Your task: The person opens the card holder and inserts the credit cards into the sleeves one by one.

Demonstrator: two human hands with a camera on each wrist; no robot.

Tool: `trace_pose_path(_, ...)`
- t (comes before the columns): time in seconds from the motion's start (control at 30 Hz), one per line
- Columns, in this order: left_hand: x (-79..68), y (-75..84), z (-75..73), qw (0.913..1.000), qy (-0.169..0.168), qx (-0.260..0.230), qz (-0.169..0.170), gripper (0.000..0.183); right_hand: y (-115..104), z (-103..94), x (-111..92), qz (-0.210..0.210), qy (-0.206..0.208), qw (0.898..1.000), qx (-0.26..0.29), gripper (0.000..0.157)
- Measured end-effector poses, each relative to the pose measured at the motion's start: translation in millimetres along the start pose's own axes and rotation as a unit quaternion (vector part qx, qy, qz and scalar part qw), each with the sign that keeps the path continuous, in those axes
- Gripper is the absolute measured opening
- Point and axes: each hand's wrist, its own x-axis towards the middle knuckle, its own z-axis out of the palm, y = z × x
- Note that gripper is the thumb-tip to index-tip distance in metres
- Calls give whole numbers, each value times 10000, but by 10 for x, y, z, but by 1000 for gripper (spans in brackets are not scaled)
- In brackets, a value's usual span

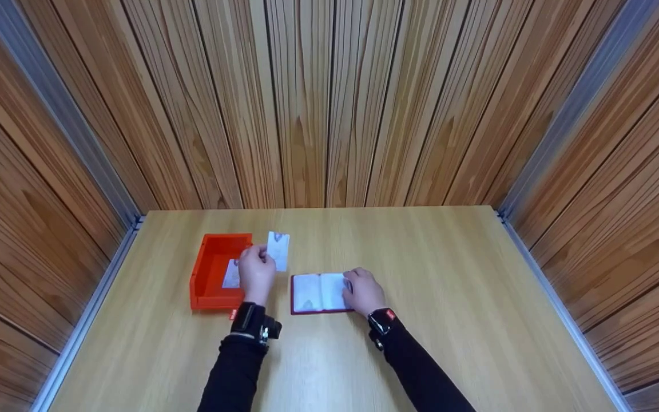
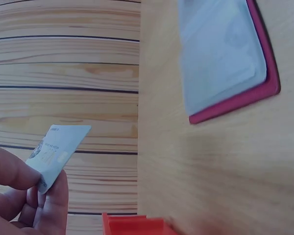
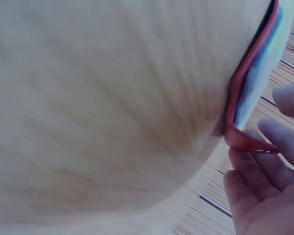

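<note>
My left hand (image 1: 257, 274) pinches a white card (image 1: 278, 250) between thumb and fingers, holding it up beside the right wall of an orange bin (image 1: 218, 303). Print and a dark round emblem show on the card's face in the left wrist view. A red-covered card holder (image 1: 308, 292) with clear sleeves lies spread open on the table. At its right side, my right hand (image 1: 365, 290) grips the edge. The right wrist view shows the fingers around a red strap (image 3: 247, 142) with a metal snap.
Inside the orange bin lies another white card (image 1: 230, 276), partly hidden by my left hand. A small red tag (image 1: 233, 314) sticks out near the bin's front corner. Wooden plank walls (image 1: 329, 114) enclose the table (image 1: 449, 274) at the back and sides.
</note>
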Motion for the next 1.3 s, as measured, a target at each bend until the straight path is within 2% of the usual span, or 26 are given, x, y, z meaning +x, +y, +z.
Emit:
trace_pose_path(0.17,-86,39,115,9999,-116,-5,66,23,-82,-29,77,25,468,9983,357,39)
trace_pose_path(0.3,-184,94,215,9993,-344,-147,43,22,-167,-61,150,34,778,9906,1122,44)
trace_pose_path(0.47,-291,136,349,9980,-520,-331,107,21,-281,-95,202,434,628,9700,2307,40)
trace_pose_path(0.67,-404,174,475,9968,-584,-522,134,18,-320,-104,214,692,552,9560,2796,34)
trace_pose_path(0.8,-466,183,538,9953,-702,-662,99,19,-342,-111,208,959,449,9338,3419,34)
trace_pose_path(0.9,-504,189,565,9940,-816,-725,44,18,-362,-116,210,1134,368,9248,3614,33)
trace_pose_path(1.13,-566,190,595,9928,-948,-730,14,16,-377,-111,210,1256,299,9371,3243,31)
trace_pose_path(1.3,-567,168,599,9923,-1055,-646,-87,16,-381,-98,216,1330,251,9339,3311,33)
